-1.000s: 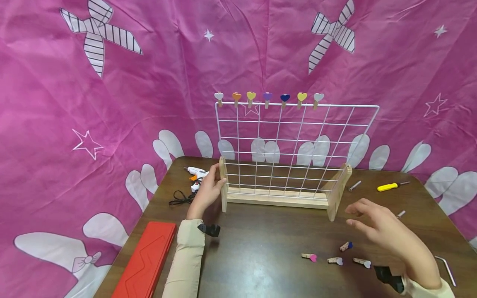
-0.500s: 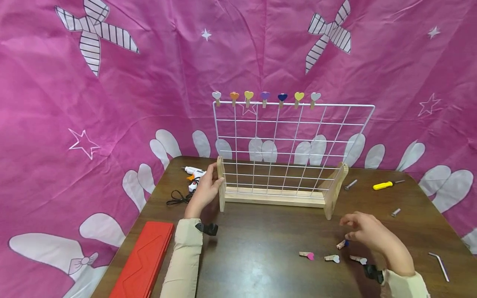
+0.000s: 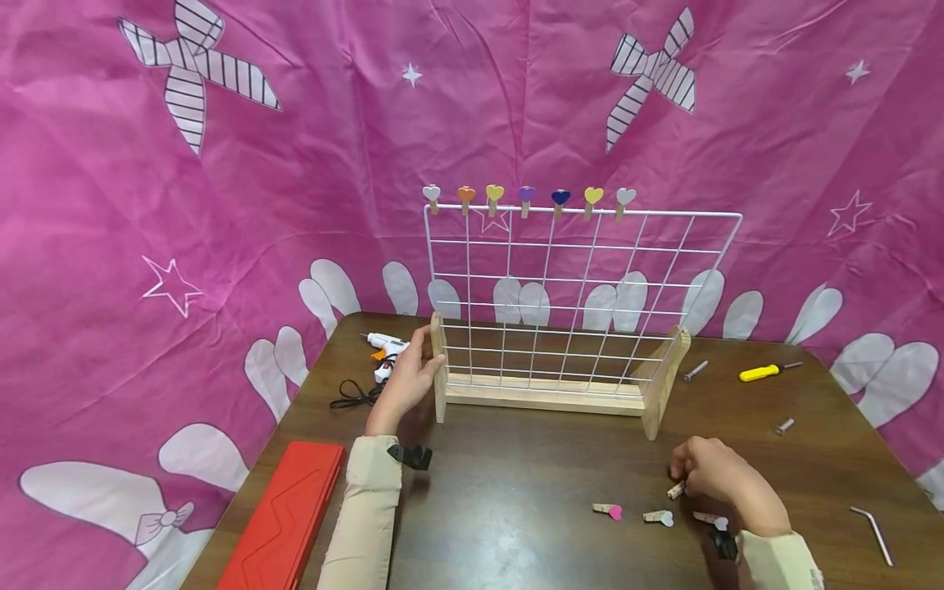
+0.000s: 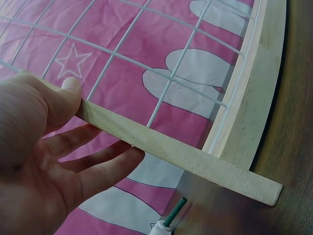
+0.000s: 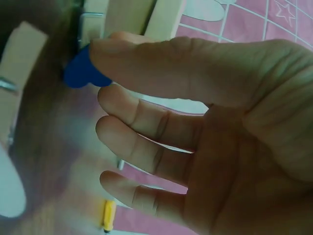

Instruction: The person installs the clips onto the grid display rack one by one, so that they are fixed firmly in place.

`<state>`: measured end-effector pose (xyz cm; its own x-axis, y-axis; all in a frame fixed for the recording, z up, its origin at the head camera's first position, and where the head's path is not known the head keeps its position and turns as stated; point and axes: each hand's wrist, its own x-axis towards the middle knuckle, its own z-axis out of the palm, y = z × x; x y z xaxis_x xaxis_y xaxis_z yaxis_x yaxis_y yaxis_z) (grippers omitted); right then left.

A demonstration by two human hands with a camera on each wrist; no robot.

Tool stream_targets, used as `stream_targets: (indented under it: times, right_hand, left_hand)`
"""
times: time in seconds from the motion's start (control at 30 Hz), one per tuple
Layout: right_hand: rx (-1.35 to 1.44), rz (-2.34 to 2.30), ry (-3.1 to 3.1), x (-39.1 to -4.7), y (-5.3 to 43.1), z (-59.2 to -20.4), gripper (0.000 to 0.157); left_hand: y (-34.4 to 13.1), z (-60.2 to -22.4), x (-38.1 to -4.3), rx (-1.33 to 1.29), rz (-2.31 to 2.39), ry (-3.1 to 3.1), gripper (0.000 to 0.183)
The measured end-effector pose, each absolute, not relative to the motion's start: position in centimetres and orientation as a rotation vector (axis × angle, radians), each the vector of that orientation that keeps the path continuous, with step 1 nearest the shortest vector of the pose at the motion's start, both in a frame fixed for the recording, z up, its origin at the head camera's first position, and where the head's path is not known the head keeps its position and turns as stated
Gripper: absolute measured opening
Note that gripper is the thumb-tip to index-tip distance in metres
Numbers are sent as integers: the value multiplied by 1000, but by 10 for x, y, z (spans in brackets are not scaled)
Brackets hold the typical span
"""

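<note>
A white wire grid point(image 3: 583, 212) stands upright in a wooden base point(image 3: 546, 400). My left hand point(image 3: 404, 385) holds the base's left side piece point(image 4: 171, 156), thumb on one face and fingertips on the other. At the right front, my right hand point(image 3: 726, 479) pinches a small wooden clothespin with a blue heart point(image 5: 80, 73), its thumb over the heart and the other fingers spread beneath. Beside it on the table lie clothespins with a pink heart point(image 3: 614, 512), a white heart point(image 3: 666, 518) and another pale heart point(image 3: 720, 523). Several heart clothespins point(image 3: 526, 195) sit along the grid's top wire.
A white glue gun point(image 3: 387, 342) with a black cord lies behind my left hand. A red case point(image 3: 283, 516) is at the left edge. On the right lie a yellow screwdriver point(image 3: 760, 374), two bolts point(image 3: 696, 371) and a hex key point(image 3: 875, 533). A pink cloth hangs behind.
My right hand has moved left and down to the blue-heart clothespin, and its fingers have closed on it. The left hand stays on the side piece.
</note>
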<state>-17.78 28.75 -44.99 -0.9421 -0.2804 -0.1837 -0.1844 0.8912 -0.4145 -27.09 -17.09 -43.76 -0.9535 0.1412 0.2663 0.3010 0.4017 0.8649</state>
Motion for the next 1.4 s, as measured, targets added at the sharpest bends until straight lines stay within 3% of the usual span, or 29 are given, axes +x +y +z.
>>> stream_targets:
  times: [0.43,0.77,1.2,1.3,1.4]
  right_hand:
    - [-370,-570,2795,-182,290,-455,26]
    - [-450,-694,2676,-178,298,-452,19]
    - [-543,-707,2785,-166,305,-433,20]
    - [-640,-770,2887,-163,303,-422,18]
    - [-842,-885,3062,-161,296,-408,27]
  left_hand:
    - [-169,-437,-271,-405,-1605,-2469,49]
    - [-168,-438,-269,-369,-1583,-2486,50]
    - [-169,-443,-267,-375,-1571,-2473,49]
    - [-169,-443,-268,-386,-1578,-2460,49]
    - [-170,-442,-267,-390,-1587,-2447,49]
